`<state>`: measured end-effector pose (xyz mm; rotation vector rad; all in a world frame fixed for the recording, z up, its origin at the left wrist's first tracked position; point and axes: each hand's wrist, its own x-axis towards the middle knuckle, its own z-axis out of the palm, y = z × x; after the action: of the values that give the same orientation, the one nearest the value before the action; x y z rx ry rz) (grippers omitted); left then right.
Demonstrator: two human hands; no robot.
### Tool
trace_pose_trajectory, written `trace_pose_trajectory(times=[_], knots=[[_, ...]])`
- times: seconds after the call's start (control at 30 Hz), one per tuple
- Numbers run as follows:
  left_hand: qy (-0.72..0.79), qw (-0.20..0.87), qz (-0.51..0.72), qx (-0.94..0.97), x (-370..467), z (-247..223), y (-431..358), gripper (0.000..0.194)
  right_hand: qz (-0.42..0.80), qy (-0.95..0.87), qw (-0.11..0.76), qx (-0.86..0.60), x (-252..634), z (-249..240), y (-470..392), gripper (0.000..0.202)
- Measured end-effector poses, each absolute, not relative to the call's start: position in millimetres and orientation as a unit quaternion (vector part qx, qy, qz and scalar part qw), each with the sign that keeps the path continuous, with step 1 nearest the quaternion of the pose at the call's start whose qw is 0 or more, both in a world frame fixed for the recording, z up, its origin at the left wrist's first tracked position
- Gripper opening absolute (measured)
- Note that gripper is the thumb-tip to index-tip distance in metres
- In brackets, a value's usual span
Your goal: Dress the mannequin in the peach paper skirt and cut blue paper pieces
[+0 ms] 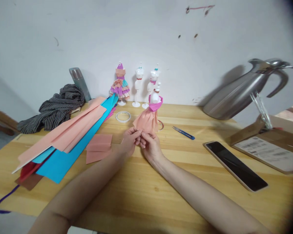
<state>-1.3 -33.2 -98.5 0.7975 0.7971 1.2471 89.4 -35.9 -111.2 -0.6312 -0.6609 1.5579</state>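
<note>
A small white mannequin (155, 97) stands near the middle of the table, dressed in a magenta collar-like band (155, 105) and a pleated peach paper skirt (146, 120). At the skirt's lower edge my left hand (132, 141) and my right hand (151, 144) meet, fingertips pinched together. Whatever lies between the fingers is too small to make out. Peach paper squares (99, 148) rest left of my left hand. Blue snips (184, 133) lie to the right of the skirt, and a roll of white tape (123, 116) sits to its left.
Long peach and blue paper sheets (63, 159) cover the left side. Behind stand a dressed mannequin (120, 83) and two white ones. A striped cloth (56, 105) and bottle (79, 81) are back left. Phone (235, 165), cardboard box (271, 146) and metal jug (236, 91) are right.
</note>
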Motion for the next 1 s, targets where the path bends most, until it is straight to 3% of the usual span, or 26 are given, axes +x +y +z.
trace_pose_trajectory(times=[0.23, 1.0], knots=[[0.363, 0.656, 0.558, 0.355, -1.2, -101.9, -30.6, 0.023, 0.69, -0.269, 0.611, -0.278, 88.7, -111.3, -33.9, 0.024], [0.386, 0.633, 0.576, 0.344, 5.0, -105.7, -30.1, 0.028, 0.703, -0.232, 0.618, -0.265, 88.7, -114.3, -33.5, 0.018]])
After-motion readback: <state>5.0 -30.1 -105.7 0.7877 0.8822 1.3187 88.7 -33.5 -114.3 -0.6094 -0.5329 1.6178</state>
